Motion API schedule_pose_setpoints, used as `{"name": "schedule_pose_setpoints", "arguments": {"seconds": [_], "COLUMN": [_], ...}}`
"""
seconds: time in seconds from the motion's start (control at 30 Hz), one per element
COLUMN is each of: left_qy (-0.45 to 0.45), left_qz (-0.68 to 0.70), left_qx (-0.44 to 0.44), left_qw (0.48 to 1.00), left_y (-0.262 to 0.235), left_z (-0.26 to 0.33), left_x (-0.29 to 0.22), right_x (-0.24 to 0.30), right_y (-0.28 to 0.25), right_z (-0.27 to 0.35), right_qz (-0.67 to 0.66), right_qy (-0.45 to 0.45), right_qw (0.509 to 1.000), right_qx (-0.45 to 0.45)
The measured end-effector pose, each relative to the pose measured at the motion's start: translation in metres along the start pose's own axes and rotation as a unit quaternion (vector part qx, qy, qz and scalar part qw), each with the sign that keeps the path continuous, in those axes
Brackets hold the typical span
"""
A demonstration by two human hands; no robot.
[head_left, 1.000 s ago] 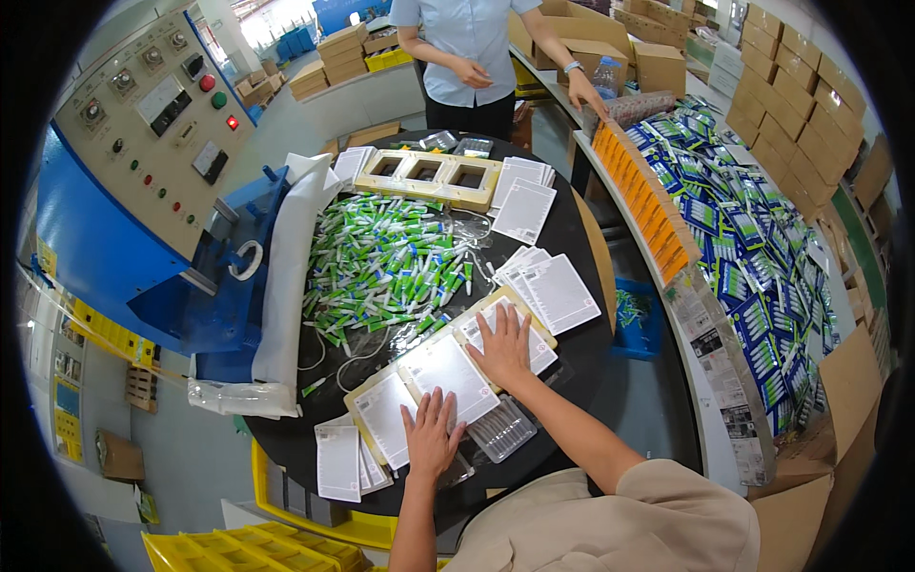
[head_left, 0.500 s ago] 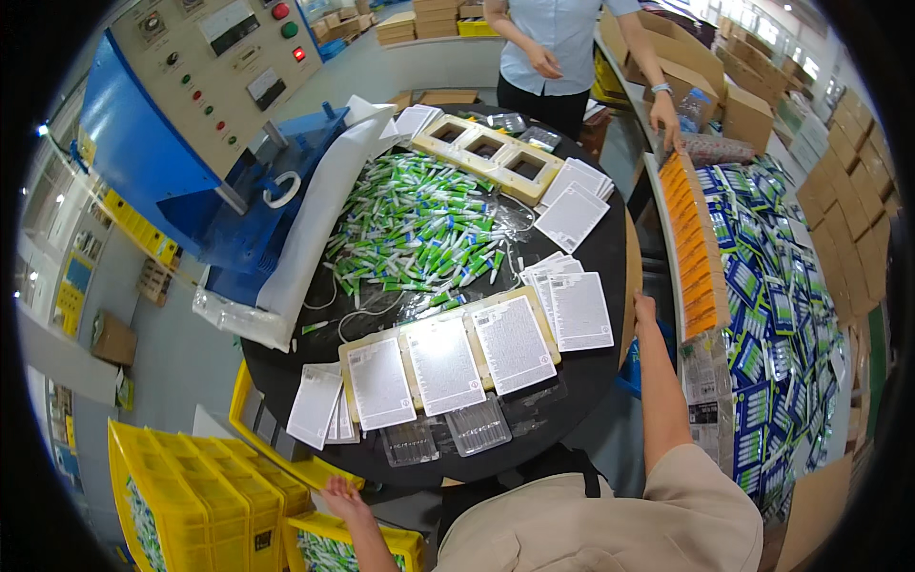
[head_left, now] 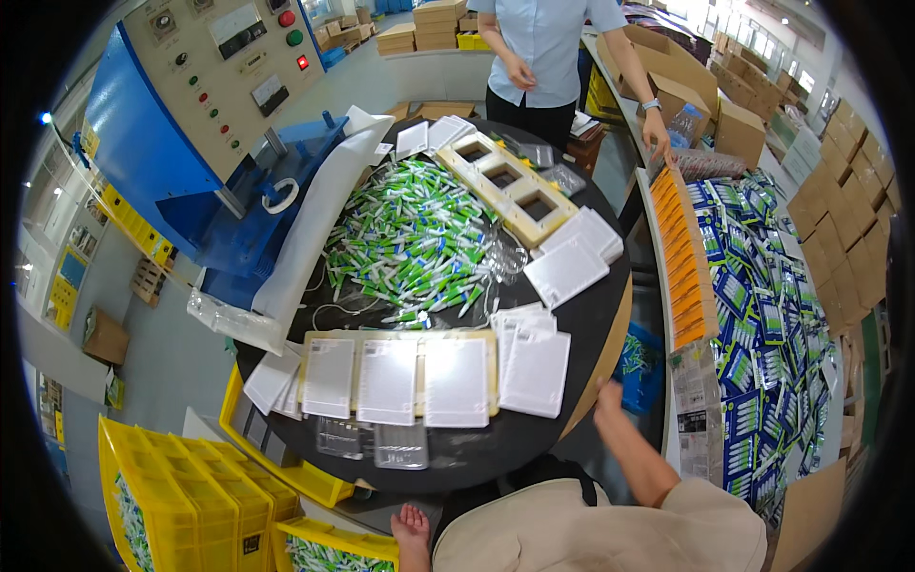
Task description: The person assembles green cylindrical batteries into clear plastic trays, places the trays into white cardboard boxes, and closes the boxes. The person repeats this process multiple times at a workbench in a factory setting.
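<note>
At the table's right edge, my right hand [head_left: 610, 396] hangs empty beside the black round table [head_left: 534, 448], just off the stack of white cards [head_left: 534, 367]. My left hand [head_left: 412, 526] is low by the yellow crates [head_left: 181, 496], fingers loose, holding nothing. On the table: wooden tray [head_left: 396, 377] with three cards, clear plastic shells [head_left: 376, 440], heap of green-and-white tubes [head_left: 410, 238].

The round counter [head_left: 572, 315] is black. On it, a heap of green-and-white tubes [head_left: 410, 243], white backing cards [head_left: 386, 379] and pale cream wooden frames [head_left: 505, 181]. Clear blister trays [head_left: 400, 446] look glassy. Yellow crates [head_left: 181, 496] stand below. The machine [head_left: 162, 162] is blue with a beige panel. Orange [head_left: 684, 262] and blue-white packs [head_left: 762, 305] fill the side bench.
</note>
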State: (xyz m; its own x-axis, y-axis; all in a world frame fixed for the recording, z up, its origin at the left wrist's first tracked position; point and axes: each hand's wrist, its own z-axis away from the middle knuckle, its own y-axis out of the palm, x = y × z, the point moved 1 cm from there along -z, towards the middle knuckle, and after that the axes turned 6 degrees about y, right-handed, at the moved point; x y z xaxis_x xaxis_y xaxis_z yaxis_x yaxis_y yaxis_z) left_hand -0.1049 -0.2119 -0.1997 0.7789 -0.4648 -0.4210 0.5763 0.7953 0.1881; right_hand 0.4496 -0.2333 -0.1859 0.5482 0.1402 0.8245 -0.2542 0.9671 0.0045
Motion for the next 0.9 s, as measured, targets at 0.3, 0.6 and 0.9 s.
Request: {"name": "schedule_pose_setpoints", "arguments": {"seconds": [0.3, 0.6, 0.9], "left_qy": [-0.022, 0.030, 0.120], "left_qz": [0.059, 0.096, 0.080], "left_qx": [0.064, 0.219, 0.157], "left_qw": [0.996, 0.971, 0.977], "left_y": [0.030, 0.071, 0.130], "left_z": [0.021, 0.046, -0.046], "left_x": [-0.005, -0.004, -0.135], "right_x": [0.035, 0.132, 0.111], "right_y": [0.014, 0.059, 0.043], "right_z": [0.205, 0.205, 0.194], "right_qz": [0.305, 0.192, 0.186], "right_qy": [0.141, -0.011, -0.042], "right_qw": [0.799, 0.895, 0.926], "right_qx": [0.498, 0.403, 0.324]}}
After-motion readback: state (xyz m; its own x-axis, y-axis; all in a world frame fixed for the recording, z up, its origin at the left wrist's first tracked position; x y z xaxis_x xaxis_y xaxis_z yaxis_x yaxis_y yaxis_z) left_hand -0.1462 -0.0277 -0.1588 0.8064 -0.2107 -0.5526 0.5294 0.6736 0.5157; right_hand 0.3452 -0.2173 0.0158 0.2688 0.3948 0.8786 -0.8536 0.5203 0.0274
